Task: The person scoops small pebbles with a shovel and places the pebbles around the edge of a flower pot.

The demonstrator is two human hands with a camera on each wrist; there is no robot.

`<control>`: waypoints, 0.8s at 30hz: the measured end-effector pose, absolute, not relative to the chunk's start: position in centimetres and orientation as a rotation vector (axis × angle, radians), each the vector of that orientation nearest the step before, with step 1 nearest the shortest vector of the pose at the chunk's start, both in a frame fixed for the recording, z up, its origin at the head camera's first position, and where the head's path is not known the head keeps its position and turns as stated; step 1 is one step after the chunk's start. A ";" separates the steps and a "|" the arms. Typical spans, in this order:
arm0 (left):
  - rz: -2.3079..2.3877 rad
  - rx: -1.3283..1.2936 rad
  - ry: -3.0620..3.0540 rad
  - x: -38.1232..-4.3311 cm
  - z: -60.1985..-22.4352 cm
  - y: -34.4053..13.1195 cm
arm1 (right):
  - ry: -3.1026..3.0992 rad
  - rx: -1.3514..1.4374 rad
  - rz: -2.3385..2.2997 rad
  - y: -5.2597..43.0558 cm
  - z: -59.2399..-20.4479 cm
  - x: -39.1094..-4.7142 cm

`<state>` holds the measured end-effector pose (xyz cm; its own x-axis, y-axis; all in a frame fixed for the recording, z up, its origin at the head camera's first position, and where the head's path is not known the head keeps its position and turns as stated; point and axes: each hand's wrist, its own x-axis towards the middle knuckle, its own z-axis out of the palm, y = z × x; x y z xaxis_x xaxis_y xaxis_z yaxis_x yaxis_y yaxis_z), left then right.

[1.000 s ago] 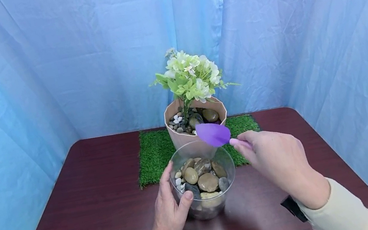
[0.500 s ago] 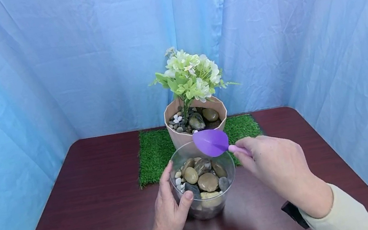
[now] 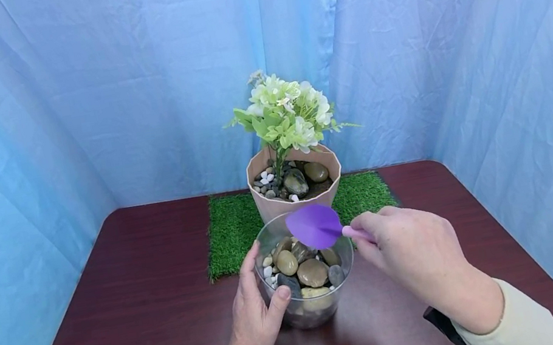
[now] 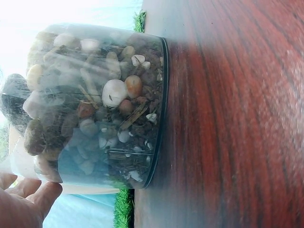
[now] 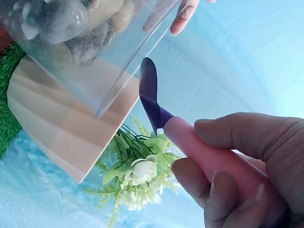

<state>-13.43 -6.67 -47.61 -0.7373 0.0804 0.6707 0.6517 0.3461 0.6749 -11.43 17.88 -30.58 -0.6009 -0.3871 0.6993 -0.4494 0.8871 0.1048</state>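
Note:
My left hand (image 3: 252, 318) grips the left side of a clear container (image 3: 310, 317), its thumb at the front rim. Large, smooth river stones (image 3: 313, 274) top the container, with small white pebbles (image 3: 267, 272) along its left. In the left wrist view, smaller stones (image 4: 114, 93) and dark bits show low behind the clear wall. My right hand (image 3: 417, 246) holds a small garden trowel (image 3: 314, 227) by its pink handle. Its purple blade overlaps the container's far rim in the head view; the right wrist view shows the blade (image 5: 149, 83) just outside the rim, with no load visible.
Behind the container stands a beige faceted pot (image 3: 266, 206) with white flowers (image 3: 293, 108), stones and dark soil. It rests on a green turf mat (image 3: 232, 236) on a dark red table (image 3: 141, 319). Blue curtains (image 3: 173, 92) enclose the back and sides.
The trowel has come down and slightly left, from in front of the pot's rim to over the container's far rim. The left hand and container have stayed in place.

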 end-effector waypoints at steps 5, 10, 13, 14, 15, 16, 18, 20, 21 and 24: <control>-1.395 -0.637 -2.079 -13.4 -47.6 -6.7 | -2.247 0.623 0.095 17.8 -30.8 -11.4; -1.396 -0.637 -2.072 -13.3 -47.6 -6.7 | -2.238 0.647 0.080 17.7 -30.9 -11.4; -1.399 -0.635 -2.077 -13.3 -47.6 -6.7 | -2.225 0.659 0.064 17.7 -31.1 -11.4; -1.402 -0.636 -2.078 -13.4 -47.6 -6.7 | -2.221 0.662 0.060 17.7 -31.1 -11.4; -1.405 -0.636 -2.079 -13.4 -47.6 -6.7 | -2.220 0.664 0.059 17.7 -31.2 -11.4; -1.409 -0.638 -2.078 -13.4 -47.6 -6.7 | -2.224 0.666 0.058 17.6 -31.2 -11.4; -1.412 -0.638 -2.078 -13.4 -47.6 -6.7 | -2.230 0.669 0.056 17.6 -31.4 -11.4; -1.413 -0.638 -2.079 -13.4 -47.6 -6.7 | -2.242 0.670 0.056 17.6 -31.4 -11.4; -1.414 -0.639 -2.078 -13.4 -47.6 -6.7 | -2.250 0.671 0.057 17.5 -31.4 -11.3; -1.419 -0.642 -2.076 -13.4 -47.6 -6.7 | -2.274 0.679 0.049 17.5 -31.5 -11.2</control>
<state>-13.36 -6.69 -47.58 -0.7413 0.0828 0.6661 0.6507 0.3321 0.6829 -11.24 17.47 -31.48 -0.5786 -0.4568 0.6757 -0.4853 0.8586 0.1649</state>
